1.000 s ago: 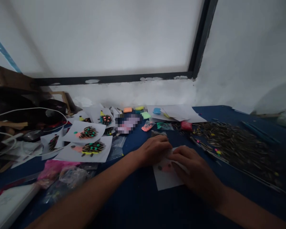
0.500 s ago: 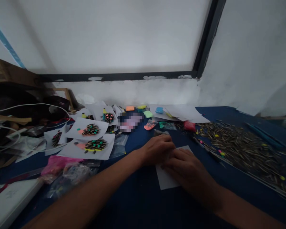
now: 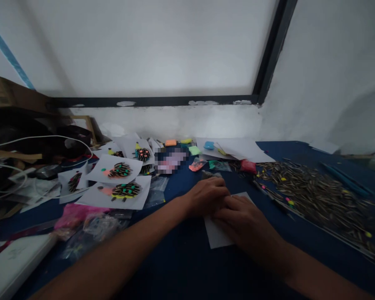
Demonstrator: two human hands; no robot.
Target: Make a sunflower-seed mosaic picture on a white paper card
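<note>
A small white sheet of paper (image 3: 218, 233) lies on the blue tabletop, largely covered by my hands. My left hand (image 3: 208, 195) is closed over its far left part, fingers curled and meeting the right fingertips. Beside it my right hand (image 3: 245, 218) is closed too, low over the paper's right side. Whatever sits between the fingers is hidden behind them. A small greyish bag (image 3: 211, 174) shows just beyond my left hand. Bags of orange clay (image 3: 197, 165) and green clay (image 3: 219, 165) lie further back.
Striped sunflower seeds (image 3: 325, 200) spread over the right side. Papers with seed-covered hedgehog figures (image 3: 126, 190) overlap at left, near a pink bag (image 3: 78, 214) and a white box (image 3: 18, 258). A red packet (image 3: 248, 166) and larger white sheets (image 3: 240, 146) lie at the back.
Both hands stay together over the paper, with only a slight shift of the fingers. Nothing else has visibly moved on the table.
</note>
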